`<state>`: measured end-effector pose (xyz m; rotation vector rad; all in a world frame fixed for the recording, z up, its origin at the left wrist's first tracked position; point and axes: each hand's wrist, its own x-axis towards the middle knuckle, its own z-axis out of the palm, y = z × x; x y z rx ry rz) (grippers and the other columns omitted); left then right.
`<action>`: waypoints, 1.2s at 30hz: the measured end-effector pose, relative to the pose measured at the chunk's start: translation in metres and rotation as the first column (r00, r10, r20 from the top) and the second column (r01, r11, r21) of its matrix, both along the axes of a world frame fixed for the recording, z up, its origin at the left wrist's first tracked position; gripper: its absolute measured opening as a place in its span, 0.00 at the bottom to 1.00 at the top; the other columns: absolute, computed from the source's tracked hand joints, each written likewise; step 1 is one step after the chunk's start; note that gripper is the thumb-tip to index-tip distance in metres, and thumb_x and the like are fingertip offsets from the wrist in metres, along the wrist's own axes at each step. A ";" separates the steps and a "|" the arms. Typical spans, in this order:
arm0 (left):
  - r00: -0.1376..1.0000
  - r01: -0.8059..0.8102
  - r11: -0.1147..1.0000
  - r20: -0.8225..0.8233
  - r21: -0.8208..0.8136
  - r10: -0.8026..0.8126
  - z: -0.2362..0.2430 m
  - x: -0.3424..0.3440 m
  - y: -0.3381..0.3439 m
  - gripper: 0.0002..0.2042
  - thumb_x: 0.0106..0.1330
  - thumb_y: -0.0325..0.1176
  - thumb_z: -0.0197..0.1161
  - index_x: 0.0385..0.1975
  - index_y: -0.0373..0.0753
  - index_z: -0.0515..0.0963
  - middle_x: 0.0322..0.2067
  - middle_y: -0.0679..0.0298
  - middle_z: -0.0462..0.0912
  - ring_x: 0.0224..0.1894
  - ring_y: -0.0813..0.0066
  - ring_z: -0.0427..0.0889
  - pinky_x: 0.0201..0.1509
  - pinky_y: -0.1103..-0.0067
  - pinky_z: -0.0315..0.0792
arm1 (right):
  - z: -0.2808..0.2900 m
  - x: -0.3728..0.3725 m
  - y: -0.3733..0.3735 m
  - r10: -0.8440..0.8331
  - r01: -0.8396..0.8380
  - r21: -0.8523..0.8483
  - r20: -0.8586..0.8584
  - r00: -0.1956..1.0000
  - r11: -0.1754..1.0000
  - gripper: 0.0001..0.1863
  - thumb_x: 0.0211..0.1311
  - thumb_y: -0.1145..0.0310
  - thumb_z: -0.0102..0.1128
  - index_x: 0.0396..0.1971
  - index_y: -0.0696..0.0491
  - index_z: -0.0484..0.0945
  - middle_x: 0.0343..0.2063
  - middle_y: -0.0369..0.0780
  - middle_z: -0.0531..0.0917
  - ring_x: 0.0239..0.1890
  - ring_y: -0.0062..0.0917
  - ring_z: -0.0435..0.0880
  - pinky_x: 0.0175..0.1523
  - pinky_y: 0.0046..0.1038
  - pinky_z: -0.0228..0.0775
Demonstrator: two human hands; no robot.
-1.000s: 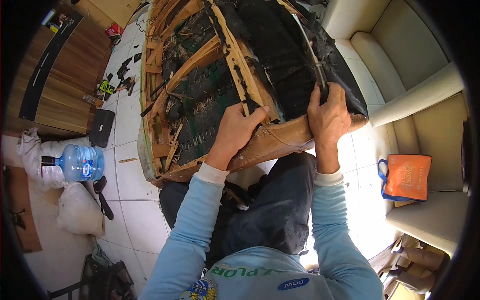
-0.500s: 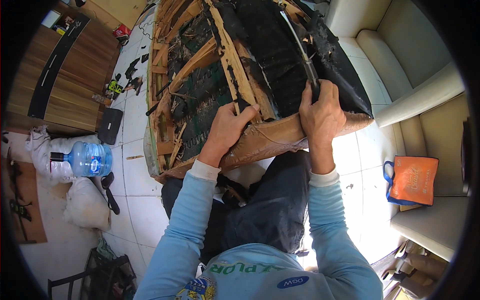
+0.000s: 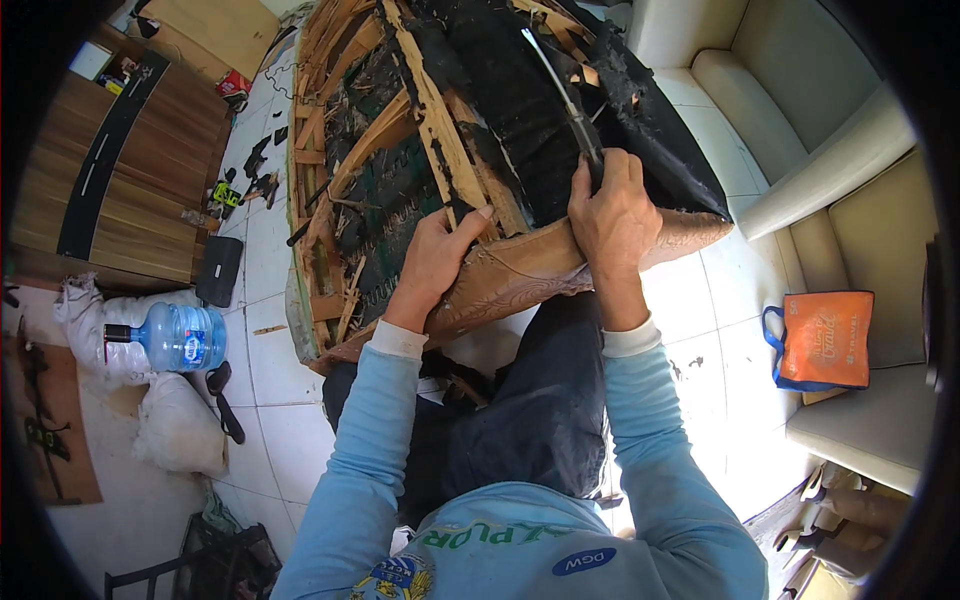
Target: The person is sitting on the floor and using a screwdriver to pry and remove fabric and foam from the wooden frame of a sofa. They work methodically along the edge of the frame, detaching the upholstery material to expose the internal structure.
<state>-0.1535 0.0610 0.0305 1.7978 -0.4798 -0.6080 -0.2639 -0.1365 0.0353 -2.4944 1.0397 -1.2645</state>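
Note:
An upturned sofa frame [image 3: 436,120] lies before me, its wooden slats, springs and torn black lining exposed. Along its near edge runs brown patterned upholstery [image 3: 520,262]. My left hand [image 3: 437,257] is closed over that edge at the foot of a long wooden rail, thumb on top, with a scrap of black cloth at its fingers. In my right hand [image 3: 617,217] is a screwdriver [image 3: 563,92], gripped by its dark handle. Its long metal shaft points away from me, up and to the left, over the black lining. The fingers under the left hand are hidden.
Left of the frame, a blue water jug [image 3: 185,337] lies by white sacks [image 3: 180,425], near a wooden cabinet [image 3: 160,160]. Black scraps and a green-black tool [image 3: 225,192] are on the tiles. At right stand a pale sofa [image 3: 850,240] and an orange bag [image 3: 828,340].
The whole view has shifted a little, so the frame and both hands appear slightly further left. Both hands keep their grips; the screwdriver still points away over the lining.

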 end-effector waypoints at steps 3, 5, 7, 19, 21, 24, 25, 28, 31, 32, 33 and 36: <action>1.000 -0.002 1.000 0.008 0.020 0.002 -0.002 0.001 0.002 0.27 0.73 0.52 0.68 0.46 0.26 0.87 0.39 0.59 0.92 0.41 0.76 0.86 0.49 0.75 0.77 | -0.001 0.000 0.001 0.010 -0.010 -0.003 0.009 1.000 1.000 0.12 0.67 0.59 0.71 0.39 0.49 0.78 0.34 0.40 0.83 0.32 0.39 0.90 0.33 0.42 0.83; 0.999 -0.013 1.000 0.052 0.027 0.011 0.001 -0.003 0.003 0.27 0.73 0.53 0.68 0.46 0.26 0.87 0.38 0.57 0.92 0.41 0.73 0.87 0.49 0.74 0.78 | -0.001 0.000 0.001 -0.005 0.005 0.001 -0.004 1.000 1.000 0.12 0.67 0.59 0.71 0.39 0.50 0.79 0.34 0.40 0.83 0.32 0.39 0.90 0.34 0.42 0.83; 0.992 -0.034 0.999 0.125 0.028 0.030 0.010 -0.009 0.001 0.28 0.73 0.54 0.68 0.45 0.26 0.87 0.38 0.54 0.92 0.42 0.68 0.89 0.50 0.72 0.78 | -0.002 0.002 0.000 -0.008 0.008 -0.021 0.006 1.000 1.000 0.13 0.67 0.59 0.71 0.39 0.50 0.79 0.34 0.41 0.83 0.32 0.40 0.90 0.34 0.42 0.84; 0.560 -0.182 0.967 0.790 -0.176 0.249 0.003 -0.083 0.036 0.19 0.73 0.36 0.71 0.59 0.33 0.83 0.57 0.47 0.85 0.61 0.46 0.83 0.69 0.60 0.72 | 0.027 -0.041 0.027 0.709 -0.709 0.030 -0.082 0.701 0.705 0.12 0.67 0.66 0.70 0.44 0.56 0.82 0.39 0.47 0.88 0.48 0.45 0.86 0.71 0.49 0.66; 0.503 -0.185 0.975 0.841 -0.120 0.199 0.006 -0.102 0.047 0.15 0.71 0.34 0.73 0.54 0.37 0.86 0.53 0.51 0.86 0.56 0.48 0.84 0.67 0.61 0.72 | 0.023 -0.049 0.041 0.744 -0.734 0.119 -0.094 0.662 0.668 0.11 0.68 0.67 0.70 0.44 0.56 0.82 0.36 0.46 0.87 0.45 0.45 0.86 0.70 0.48 0.67; 0.509 -0.119 0.984 0.842 -0.135 0.177 -0.005 -0.119 0.060 0.08 0.67 0.32 0.75 0.43 0.43 0.88 0.42 0.62 0.86 0.46 0.56 0.83 0.56 0.62 0.71 | 0.022 -0.073 0.053 0.724 -0.719 0.089 -0.039 0.689 0.689 0.10 0.67 0.70 0.71 0.44 0.56 0.81 0.34 0.45 0.86 0.42 0.45 0.85 0.68 0.47 0.69; 0.522 -0.078 0.989 0.840 -0.125 0.148 -0.009 -0.124 0.063 0.07 0.67 0.32 0.75 0.42 0.44 0.88 0.41 0.64 0.86 0.45 0.57 0.83 0.55 0.62 0.71 | 0.020 -0.082 0.052 0.713 -0.708 0.096 -0.036 0.700 0.700 0.10 0.67 0.71 0.71 0.44 0.56 0.81 0.34 0.46 0.86 0.42 0.46 0.85 0.67 0.47 0.70; 0.593 0.070 0.996 0.805 -0.050 -0.001 -0.033 -0.149 0.060 0.03 0.67 0.32 0.73 0.38 0.46 0.87 0.37 0.66 0.86 0.42 0.57 0.82 0.54 0.63 0.70 | -0.010 -0.101 0.043 0.710 -0.706 0.080 -0.055 0.702 0.704 0.10 0.66 0.73 0.71 0.44 0.59 0.81 0.33 0.46 0.86 0.42 0.45 0.85 0.73 0.48 0.68; 0.685 0.036 0.999 0.729 -0.034 0.001 -0.092 -0.163 0.033 0.02 0.69 0.34 0.72 0.37 0.47 0.88 0.35 0.64 0.88 0.41 0.55 0.84 0.51 0.62 0.73 | -0.020 -0.107 0.040 0.727 -0.703 0.194 -0.104 0.678 0.684 0.12 0.68 0.73 0.70 0.47 0.60 0.81 0.37 0.47 0.88 0.41 0.44 0.87 0.76 0.50 0.65; 0.712 -0.005 0.999 0.701 -0.038 0.030 -0.106 -0.162 0.023 0.02 0.70 0.35 0.71 0.37 0.47 0.88 0.35 0.63 0.88 0.41 0.54 0.85 0.50 0.62 0.75 | -0.021 -0.106 0.044 0.729 -0.697 0.233 -0.096 0.678 0.678 0.12 0.69 0.73 0.69 0.49 0.61 0.81 0.38 0.47 0.88 0.40 0.42 0.88 0.73 0.48 0.69; 0.751 -0.049 0.999 0.660 0.025 0.020 -0.108 -0.157 0.013 0.03 0.70 0.36 0.71 0.38 0.47 0.88 0.35 0.62 0.89 0.40 0.53 0.86 0.48 0.61 0.76 | -0.021 -0.107 0.046 0.727 -0.686 0.268 -0.091 0.681 0.676 0.13 0.71 0.74 0.69 0.51 0.61 0.80 0.39 0.47 0.89 0.39 0.40 0.89 0.71 0.46 0.73; 0.755 -0.153 0.985 0.653 0.083 0.062 -0.119 -0.145 -0.004 0.06 0.70 0.38 0.72 0.40 0.45 0.88 0.34 0.57 0.91 0.34 0.50 0.90 0.36 0.59 0.81 | -0.004 -0.124 0.064 0.619 -0.617 0.554 0.215 0.755 0.559 0.18 0.75 0.74 0.66 0.61 0.60 0.77 0.41 0.46 0.90 0.39 0.30 0.90 0.59 0.35 0.80</action>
